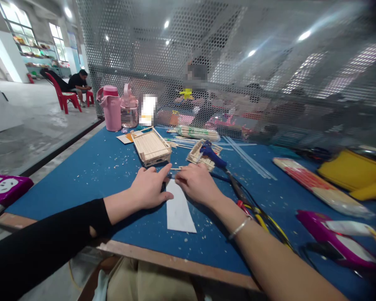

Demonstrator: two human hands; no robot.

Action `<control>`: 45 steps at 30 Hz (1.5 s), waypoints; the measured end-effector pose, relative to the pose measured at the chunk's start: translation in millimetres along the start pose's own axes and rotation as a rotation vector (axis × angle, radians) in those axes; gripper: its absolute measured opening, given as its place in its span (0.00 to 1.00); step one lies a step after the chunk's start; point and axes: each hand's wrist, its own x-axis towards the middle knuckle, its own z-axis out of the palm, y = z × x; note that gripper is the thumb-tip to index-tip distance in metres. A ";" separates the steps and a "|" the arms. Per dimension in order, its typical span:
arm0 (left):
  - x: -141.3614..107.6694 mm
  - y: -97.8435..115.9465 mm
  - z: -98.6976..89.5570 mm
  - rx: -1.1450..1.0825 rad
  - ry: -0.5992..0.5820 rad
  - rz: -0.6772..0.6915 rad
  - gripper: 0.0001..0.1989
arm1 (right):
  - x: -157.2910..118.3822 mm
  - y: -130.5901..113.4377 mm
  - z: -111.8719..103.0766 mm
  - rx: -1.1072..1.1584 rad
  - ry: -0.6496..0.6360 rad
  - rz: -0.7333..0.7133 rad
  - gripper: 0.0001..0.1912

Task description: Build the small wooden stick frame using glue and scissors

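Note:
My left hand (pixel 150 187) rests on the blue table with its thumb and index finger apart, beside a white strip of paper (pixel 179 211). My right hand (pixel 198 182) is closed, fingertips bent down at the strip's far end; what they grip is hidden. A thin wooden stick (pixel 176 169) shows between the two hands, just beyond the paper. Farther back stands a tray-like frame made of wooden sticks (pixel 152 146). Past my right hand, a blue glue gun (pixel 213 155) lies against a smaller stick-built piece (pixel 194 152).
Bagged sticks (pixel 198 133) and clear glue sticks (pixel 249 159) lie at the back. Another stick packet (pixel 319 184), yellow cloth (pixel 357 171) and purple power strip (pixel 338 242) are right. A pink flask (pixel 112 109) stands before the perforated metal screen (pixel 150 50). Cables run beside my right forearm.

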 end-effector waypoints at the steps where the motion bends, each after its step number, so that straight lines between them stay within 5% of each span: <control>1: -0.1 0.0 0.1 -0.004 0.000 -0.001 0.43 | -0.1 0.4 -0.1 0.019 0.002 0.001 0.09; 7: -1.4 -3.7 0.9 -0.035 0.031 0.026 0.37 | 2.9 4.4 0.4 0.231 0.119 0.065 0.09; 14: 1.7 -7.6 3.8 -0.431 0.293 0.054 0.09 | 0.4 -3.8 -5.5 0.606 0.258 0.028 0.09; 23: -0.6 -4.6 1.4 -0.680 0.296 0.057 0.11 | -2.9 -7.1 -8.8 0.755 0.322 -0.045 0.08; 36: 3.5 -8.8 10.0 -0.432 0.524 0.169 0.06 | -4.1 -6.5 -8.1 0.794 0.219 0.139 0.13; 45: 3.9 -10.4 9.5 -0.188 0.533 0.240 0.12 | -8.1 -15.8 -14.7 0.710 0.178 0.211 0.13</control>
